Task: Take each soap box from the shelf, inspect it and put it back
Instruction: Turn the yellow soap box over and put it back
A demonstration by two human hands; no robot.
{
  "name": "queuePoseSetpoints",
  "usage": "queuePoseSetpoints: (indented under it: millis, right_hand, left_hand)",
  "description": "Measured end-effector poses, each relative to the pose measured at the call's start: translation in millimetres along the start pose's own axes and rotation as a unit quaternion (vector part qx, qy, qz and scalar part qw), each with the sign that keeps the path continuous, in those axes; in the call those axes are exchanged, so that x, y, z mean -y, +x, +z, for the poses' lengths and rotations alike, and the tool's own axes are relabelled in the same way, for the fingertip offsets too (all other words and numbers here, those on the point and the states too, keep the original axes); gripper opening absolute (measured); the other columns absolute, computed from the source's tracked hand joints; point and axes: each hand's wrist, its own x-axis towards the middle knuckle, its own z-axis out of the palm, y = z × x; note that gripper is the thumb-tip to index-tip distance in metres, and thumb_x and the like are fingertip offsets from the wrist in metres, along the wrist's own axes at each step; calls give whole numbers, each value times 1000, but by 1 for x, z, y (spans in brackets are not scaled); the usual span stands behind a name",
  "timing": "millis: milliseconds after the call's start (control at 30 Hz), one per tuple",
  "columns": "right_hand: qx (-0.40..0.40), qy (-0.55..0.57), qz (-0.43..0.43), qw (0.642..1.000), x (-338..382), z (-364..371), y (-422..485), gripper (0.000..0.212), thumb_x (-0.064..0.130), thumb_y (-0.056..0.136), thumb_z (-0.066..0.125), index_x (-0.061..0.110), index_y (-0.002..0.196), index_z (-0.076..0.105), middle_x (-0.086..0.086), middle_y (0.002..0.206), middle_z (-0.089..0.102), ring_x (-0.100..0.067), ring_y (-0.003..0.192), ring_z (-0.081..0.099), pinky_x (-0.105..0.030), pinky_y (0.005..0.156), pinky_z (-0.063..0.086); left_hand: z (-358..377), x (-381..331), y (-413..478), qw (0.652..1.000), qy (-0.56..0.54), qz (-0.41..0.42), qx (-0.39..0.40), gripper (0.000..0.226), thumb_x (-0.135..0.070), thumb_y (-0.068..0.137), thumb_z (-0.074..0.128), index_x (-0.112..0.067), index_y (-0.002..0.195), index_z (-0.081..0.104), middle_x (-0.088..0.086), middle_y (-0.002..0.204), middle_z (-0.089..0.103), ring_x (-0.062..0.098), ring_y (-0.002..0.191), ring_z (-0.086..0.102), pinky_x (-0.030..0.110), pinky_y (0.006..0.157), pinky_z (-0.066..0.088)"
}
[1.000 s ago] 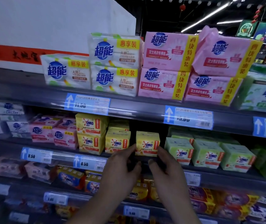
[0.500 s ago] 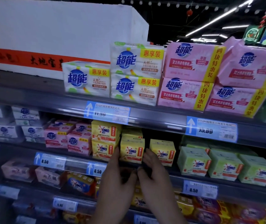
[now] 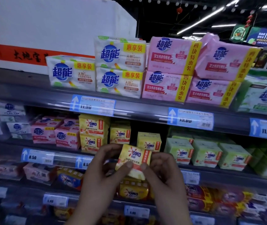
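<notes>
A yellow OMO soap box (image 3: 133, 157) is held tilted in front of the middle shelf (image 3: 12, 146), clear of the row. My left hand (image 3: 104, 174) pinches its lower left corner with thumb on the front. My right hand (image 3: 163, 174) pinches its lower right side. More yellow OMO boxes (image 3: 91, 133) stand behind on that shelf, one (image 3: 149, 141) just behind the held box. Both wrists enter from the bottom edge.
Green OMO boxes (image 3: 206, 154) stand to the right on the middle shelf, pink boxes (image 3: 67, 138) to the left. The top shelf carries white (image 3: 119, 79) and pink multipacks (image 3: 166, 86). Blue price tags (image 3: 93, 105) line the shelf edges. Lower shelves hold more soap.
Both hands were at the shelf edge with nothing visibly in them; now they hold a yellow OMO box pulled out and tilted in front of the shelf. The view has shifted.
</notes>
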Motion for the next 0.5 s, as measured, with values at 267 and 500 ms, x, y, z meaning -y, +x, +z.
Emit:
queuePoseSetpoints:
  millis: [267, 500]
  right_hand:
    - [170, -12, 21, 985, 7, -48, -17, 58, 39, 65, 91, 30, 111, 57, 12, 114, 76, -10, 103, 74, -31, 81, 62]
    - [134, 14, 20, 991, 11, -66, -31, 61, 74, 69, 77, 32, 112, 65, -1, 113, 78, -22, 102, 75, -37, 81, 63]
  left_hand:
    - [12, -14, -27, 995, -64, -39, 60, 50, -51, 67, 77, -49, 117, 74, -25, 114, 76, -1, 103, 73, 24, 74, 64]
    - [22, -26, -45, 995, -37, -57, 75, 53, -42, 54, 92, -32, 104, 77, 2, 94, 80, 19, 79, 75, 25, 57, 57]
